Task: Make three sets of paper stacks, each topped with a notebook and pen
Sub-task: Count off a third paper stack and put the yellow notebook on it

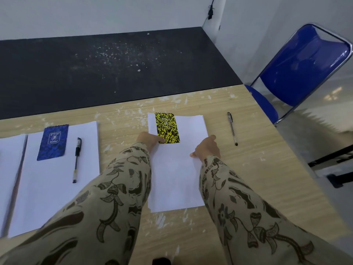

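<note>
A yellow-and-black notebook [167,128] lies at the top left of the right paper stack [177,178]. My left hand [150,140] touches the notebook's near left corner, fingers partly hidden. My right hand [207,148] rests on the stack's right edge, thumb on the paper. A pen [232,128] lies on the bare table to the right of this stack. The middle paper stack [57,188] carries a blue notebook [53,142] and a black pen [77,159]. A third paper stack [9,169] shows at the left edge, mostly cut off.
The wooden table [122,131] has white flecks along its far edge. A blue folding chair [298,73] stands beyond the right corner. Dark floor lies behind the table, and a black frame [332,159] sits at the right.
</note>
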